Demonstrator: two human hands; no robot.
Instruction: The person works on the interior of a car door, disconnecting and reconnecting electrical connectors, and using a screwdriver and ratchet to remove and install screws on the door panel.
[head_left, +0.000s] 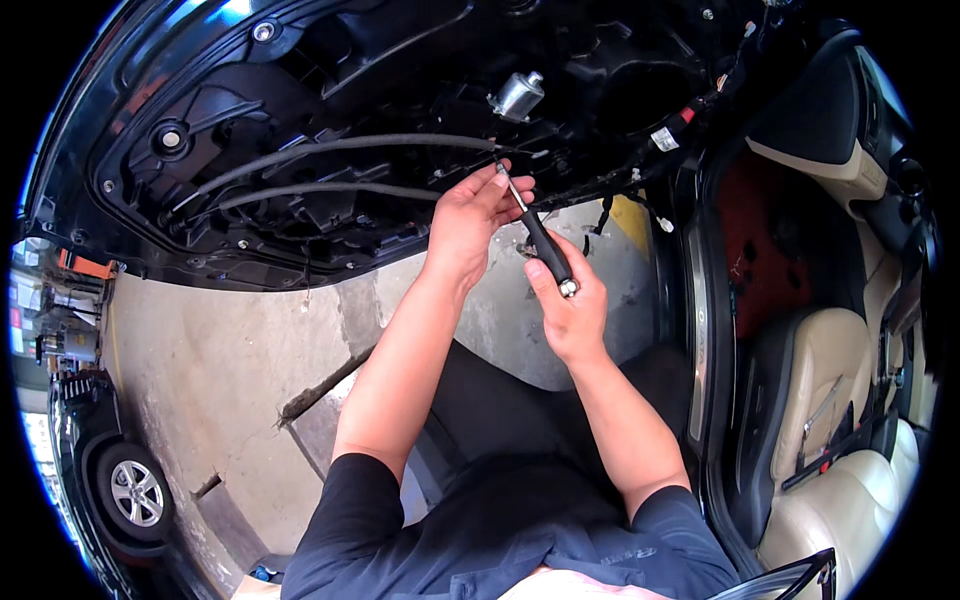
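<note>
My right hand (572, 310) grips the black-handled screwdriver (546, 248), which has a chrome end cap and points up toward the open door's black inner panel (370, 70). My left hand (468, 215) is closed around the upper, metal part of the screwdriver, thumb and fingertips at its tip; any small piece held there is too small to make out. Two grey sleeved cables (330, 146) arch across the panel beside my fingers, and a silver motor housing (517, 97) sits just above them. A wiring harness (690, 110) runs to the right.
The car's doorway is at right, with a sill (699, 310), red mat (745, 260) and beige seat (815, 390), a tool lying on it. Below is cracked concrete floor (230, 360). Another car's wheel (135, 492) and workshop equipment (80, 345) are at left.
</note>
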